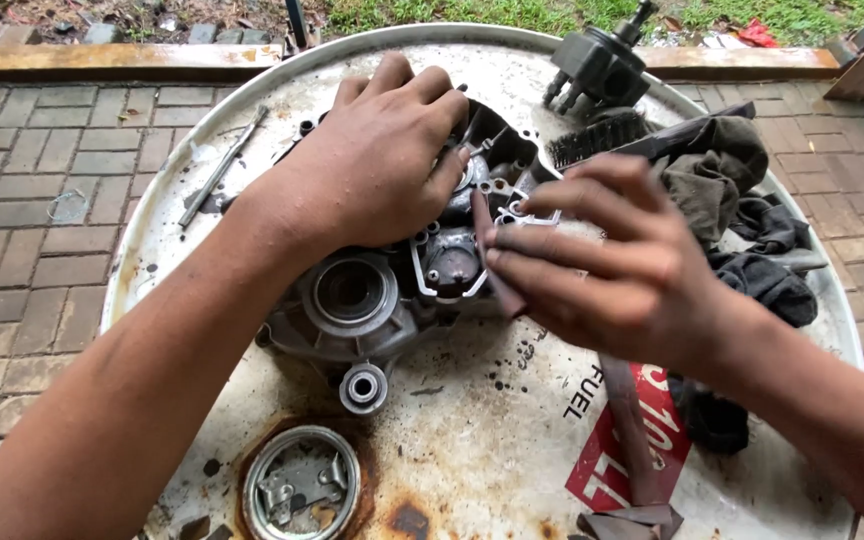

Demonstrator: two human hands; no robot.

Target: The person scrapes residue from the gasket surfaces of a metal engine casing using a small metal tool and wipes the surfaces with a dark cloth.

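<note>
Nearest me, a rusty round drum bung sits in the white metal drum top. My left hand presses flat, fingers together, on the grey aluminium engine crankcase at the drum's centre. My right hand pinches a brown abrasive strip against the casing.

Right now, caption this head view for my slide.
Left hand steadies an engine crankcase half on a drum lid while right hand rubs its edge with a sandpaper strip.

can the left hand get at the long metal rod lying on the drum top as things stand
Probably yes. The left hand rests on the engine casing, and the metal rod lies just beyond its wrist on the bare drum top, with nothing lying between them.
</note>
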